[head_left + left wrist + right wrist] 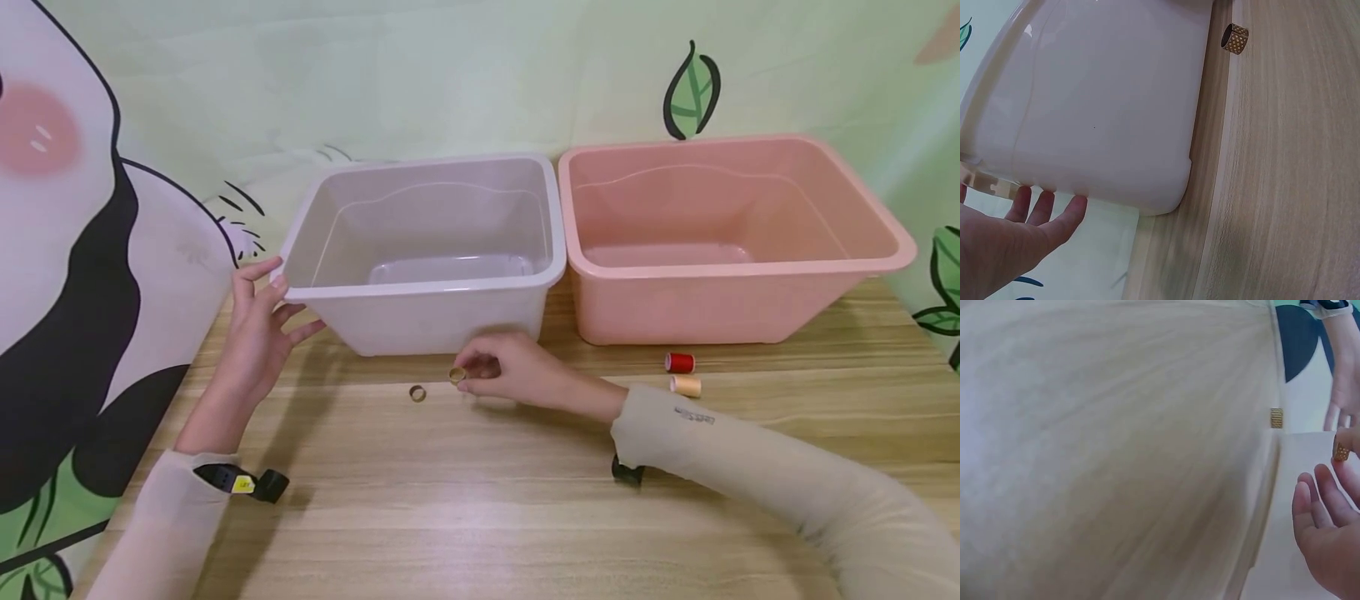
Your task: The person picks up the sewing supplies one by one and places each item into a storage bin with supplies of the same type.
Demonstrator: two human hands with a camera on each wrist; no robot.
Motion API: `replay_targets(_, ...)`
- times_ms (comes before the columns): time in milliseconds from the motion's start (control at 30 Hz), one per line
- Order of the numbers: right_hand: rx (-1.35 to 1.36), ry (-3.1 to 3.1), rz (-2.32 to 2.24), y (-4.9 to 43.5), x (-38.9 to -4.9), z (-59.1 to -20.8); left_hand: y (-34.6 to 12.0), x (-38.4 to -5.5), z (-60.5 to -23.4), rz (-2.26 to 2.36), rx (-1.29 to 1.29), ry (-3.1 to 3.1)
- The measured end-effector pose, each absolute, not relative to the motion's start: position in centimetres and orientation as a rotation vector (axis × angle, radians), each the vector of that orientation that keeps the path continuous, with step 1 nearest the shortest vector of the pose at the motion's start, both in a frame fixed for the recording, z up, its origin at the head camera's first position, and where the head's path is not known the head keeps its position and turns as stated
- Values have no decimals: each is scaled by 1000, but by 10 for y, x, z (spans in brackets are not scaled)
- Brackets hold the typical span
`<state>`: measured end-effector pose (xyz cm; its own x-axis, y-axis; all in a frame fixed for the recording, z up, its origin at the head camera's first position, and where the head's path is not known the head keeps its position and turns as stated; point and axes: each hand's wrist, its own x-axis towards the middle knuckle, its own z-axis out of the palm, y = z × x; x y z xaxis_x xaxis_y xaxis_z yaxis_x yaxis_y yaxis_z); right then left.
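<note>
Near centre, we are pinching a ring (455, 381) in our right hand (513, 368); at left, our spread left hand (255, 342) is touching a tub (435, 321).

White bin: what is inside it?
Inside the white bin, only back and side walls and part of the floor show; anything close behind the front wall is hidden by it.

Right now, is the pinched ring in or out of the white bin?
Out. In the head view, the right hand pinches the ring in front of the white bin, not over its opening.
</note>
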<state>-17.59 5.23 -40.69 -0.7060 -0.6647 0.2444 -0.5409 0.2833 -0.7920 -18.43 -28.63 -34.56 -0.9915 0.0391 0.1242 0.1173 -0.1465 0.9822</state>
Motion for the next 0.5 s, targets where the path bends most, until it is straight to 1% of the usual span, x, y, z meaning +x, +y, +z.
replay_targets(500,-1152,2369,-1460,60,-172,-395,-287,-183,-346,-2321,-188,-2032)
